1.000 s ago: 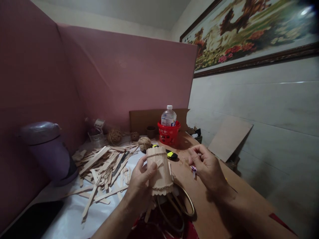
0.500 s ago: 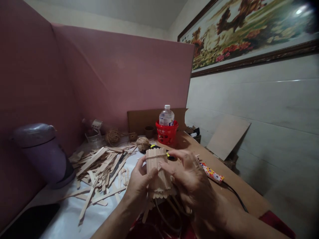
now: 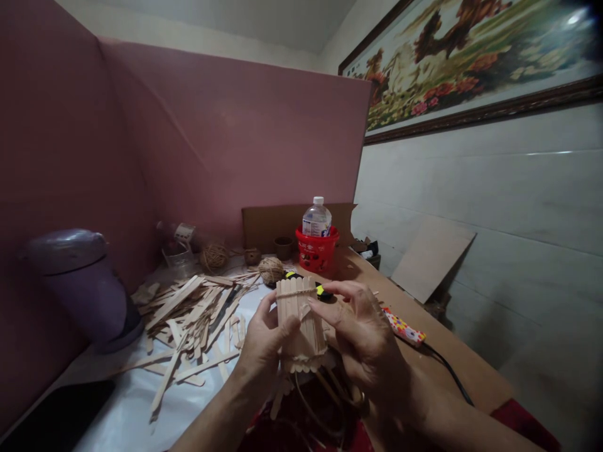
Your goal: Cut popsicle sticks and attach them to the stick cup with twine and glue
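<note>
A small cup of upright wooden craft sticks (image 3: 296,314), tilted towards me, is in my hands. Jute twine (image 3: 296,293) circles it near the top. My left hand (image 3: 264,345) grips its left side, thumb across the front sticks and fingers behind. My right hand (image 3: 362,333) is closed around the right side, its thumb against the front just below the twine and its index fingertip beside the twine's right end. A pale scrap or smear, too small to name, shows by the right thumb tip. The other right fingers are partly hidden. Below the cup hang loops of cord (image 3: 313,411).
Loose craft sticks (image 3: 188,326) lie heaped at left beside a purple lidded container (image 3: 89,289). Twine balls (image 3: 271,270) and a red bucket (image 3: 316,251) holding a plastic bottle (image 3: 317,218) stand behind. A flower-patterned tool (image 3: 404,328) with a black cable lies at right.
The right thumb and index finger have shifted very slightly on the cup's right side. Both hands still hold the cup, and the view has moved a little.
</note>
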